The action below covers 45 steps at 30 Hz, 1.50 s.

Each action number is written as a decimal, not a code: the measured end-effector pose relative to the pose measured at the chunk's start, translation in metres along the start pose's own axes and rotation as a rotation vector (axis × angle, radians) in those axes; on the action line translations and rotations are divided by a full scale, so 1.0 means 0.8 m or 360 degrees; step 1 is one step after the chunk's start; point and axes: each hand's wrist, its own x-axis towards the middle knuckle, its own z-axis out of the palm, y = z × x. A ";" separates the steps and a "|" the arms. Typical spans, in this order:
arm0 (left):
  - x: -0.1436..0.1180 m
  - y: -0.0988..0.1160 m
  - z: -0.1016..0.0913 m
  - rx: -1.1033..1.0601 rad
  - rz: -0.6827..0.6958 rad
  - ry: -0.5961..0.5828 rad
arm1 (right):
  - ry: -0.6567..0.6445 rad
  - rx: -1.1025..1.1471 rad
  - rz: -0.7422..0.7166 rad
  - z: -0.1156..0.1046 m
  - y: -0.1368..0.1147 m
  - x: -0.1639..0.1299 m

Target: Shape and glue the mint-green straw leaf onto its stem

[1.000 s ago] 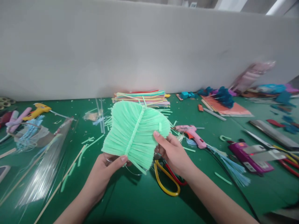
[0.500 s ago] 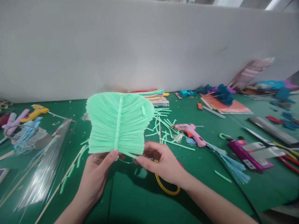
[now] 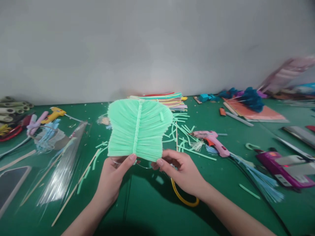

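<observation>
A mint-green leaf-shaped piece of fuzzy pipe cleaners (image 3: 124, 127) is held up over the table, with a raised rib down its middle. My left hand (image 3: 114, 175) pinches its bottom edge at the foot of the rib, thumb in front. At the lower right corner, my right hand (image 3: 180, 170) is closed, with thumb and fingers on the end of the lowest pipe cleaner row. A thin clear wire curves below the bottom edge between the hands. A yellow-handled tool (image 3: 184, 196), probably scissors, shows below my right hand; most of it is hidden.
Cut green pipe cleaner pieces (image 3: 187, 131) and a pink glue gun (image 3: 214, 141) lie to the right, near a purple device (image 3: 283, 167). Coloured pipe cleaners (image 3: 177, 98) are stacked behind. At left are a yellow glue gun (image 3: 54, 114), clear plastic (image 3: 61, 177) and a phone (image 3: 12, 186).
The view has turned left, so everything sits further right. The green strip that slanted down from the leaf's bottom to my right hand now lies close along the bottom edge.
</observation>
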 end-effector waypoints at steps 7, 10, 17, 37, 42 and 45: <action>0.001 0.003 0.006 -0.0183 -0.0067 0.0001 | -0.0010 0.0143 0.0013 0.005 0.005 0.000; 0.000 0.005 0.007 -0.0290 -0.0098 -0.0009 | -0.0008 0.0217 0.0007 0.006 0.007 0.000; 0.002 0.005 0.006 -0.0481 -0.0061 0.0123 | 0.0003 0.0223 0.0027 0.003 0.007 -0.001; 0.003 0.003 0.001 -0.0597 0.0018 0.0110 | 0.0057 0.0172 0.0002 0.002 0.009 -0.001; 0.004 0.002 0.001 -0.0655 0.0016 0.0103 | 0.0056 0.0149 -0.0008 0.000 0.010 -0.001; 0.005 0.002 0.000 -0.0668 -0.0006 0.0077 | 0.0062 0.0178 0.0014 -0.002 0.010 0.000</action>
